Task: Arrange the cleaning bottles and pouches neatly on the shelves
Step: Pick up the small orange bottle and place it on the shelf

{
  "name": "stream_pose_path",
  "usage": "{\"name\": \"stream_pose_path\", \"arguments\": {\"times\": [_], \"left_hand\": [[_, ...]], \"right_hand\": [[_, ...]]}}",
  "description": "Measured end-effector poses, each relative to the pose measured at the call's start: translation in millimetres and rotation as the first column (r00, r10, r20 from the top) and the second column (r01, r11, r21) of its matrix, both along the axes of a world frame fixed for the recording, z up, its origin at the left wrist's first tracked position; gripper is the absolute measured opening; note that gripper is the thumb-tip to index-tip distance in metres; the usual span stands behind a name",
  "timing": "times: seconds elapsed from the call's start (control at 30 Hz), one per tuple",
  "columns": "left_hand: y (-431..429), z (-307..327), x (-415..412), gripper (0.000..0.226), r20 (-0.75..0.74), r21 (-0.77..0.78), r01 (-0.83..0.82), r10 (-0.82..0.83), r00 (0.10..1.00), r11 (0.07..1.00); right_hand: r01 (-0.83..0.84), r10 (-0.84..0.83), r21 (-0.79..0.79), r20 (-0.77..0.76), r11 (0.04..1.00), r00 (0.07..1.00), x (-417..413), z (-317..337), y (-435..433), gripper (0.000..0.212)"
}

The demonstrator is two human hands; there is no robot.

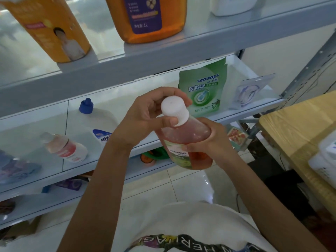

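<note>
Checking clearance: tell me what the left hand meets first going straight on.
Beyond the white plastic bottle cap it grips, the left hand likely meets the green plastic standing pouch; depth is unclear.

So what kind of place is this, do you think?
Probably a small shop or stockroom. Tiered metal shelves carry cleaning products: a large orange bottle on the upper level and a green refill pouch standing on the one below.

The head-worn wide-angle camera is looking forward and down, sitting close over the Seaways bottle [183, 137] and facing the metal shelves [163, 57].
</note>
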State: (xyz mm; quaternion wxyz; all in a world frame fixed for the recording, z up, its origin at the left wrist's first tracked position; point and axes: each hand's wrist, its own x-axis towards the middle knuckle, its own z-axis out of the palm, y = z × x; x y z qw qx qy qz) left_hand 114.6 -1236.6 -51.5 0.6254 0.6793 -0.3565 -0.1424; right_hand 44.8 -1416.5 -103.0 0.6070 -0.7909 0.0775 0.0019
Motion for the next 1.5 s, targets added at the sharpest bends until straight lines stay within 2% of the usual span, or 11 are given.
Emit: {"name": "stream_pose_path", "arguments": {"times": [0.17, 0.47, 0.6, 0.7, 0.8, 0.93, 1.1, 1.17, 1.3, 1.4, 1.5], "left_hand": [[7, 7, 9, 0.04, -0.026, 0.029, 0.198, -0.197, 0.98, 0.98], [12, 8, 15, 0.045, -0.057, 0.053, 0.437, -0.434, 0.899, 0.898], [6, 0, 0, 0.058, -0.014, 0.002, 0.056, -0.056, 0.998, 0.998], [-6, -13, -16, 0.048, -0.041, -0.166, -0.223, 0.219, 0.975, 0.961], [-16, -17, -23, 0.048, -0.039, -0.21, -0.399, 0.4, 0.916, 0.893], [-33, -18, -25, 0.052, 0.029, -0.192, -0.625, 0.64, 0.767, 0.757], [-56, -23, -27, 0.058, 0.036, -0.212, -0.884, 0.907, 0.42, 0.417], [-58, -22, -25, 0.059, 0.023, -0.225, -0.897, 0.922, 0.386, 0.381], [-55, -24, -22, 0.053, 0.08, -0.243, -0.839, 0.872, 0.483, 0.487], [-47, -19, -17, 0.046, 0.039, -0.238, -0.702, 0.729, 0.683, 0.671], [-34, -11, -8, 0.046, -0.01, -0.184, -0.439, 0.444, 0.896, 0.88]], "right_hand": [[-0.12, 0.119, -0.025, -0.034, 0.993, 0.992, 4, 1, -5, 0.073], [-0.293, 0.291, -0.013, -0.069, 0.956, 0.954, 11, 15, -10, 0.062], [-0.213, 0.211, -0.043, -0.042, 0.976, 0.977, 12, 18, -10, 0.062], [-0.129, 0.129, -0.03, -0.026, 0.991, 0.991, 12, 17, -11, 0.061], [-0.073, 0.073, -0.042, -0.003, 0.996, 0.997, 11, 17, -9, 0.058], [0.015, -0.014, -0.067, 0.011, 0.998, 1.0, 12, 13, 0, 0.056], [0.078, -0.073, -0.104, 0.053, 0.992, 0.996, 10, 9, 15, 0.057], [0.099, -0.092, -0.111, 0.063, 0.989, 0.994, 11, 7, 18, 0.058], [0.11, -0.104, -0.091, 0.075, 0.99, 0.992, 10, 10, 15, 0.055], [0.134, -0.132, -0.038, 0.053, 0.99, 0.99, 11, 10, 9, 0.055], [0.137, -0.137, -0.008, 0.018, 0.991, 0.99, 10, 8, 2, 0.058]]}}
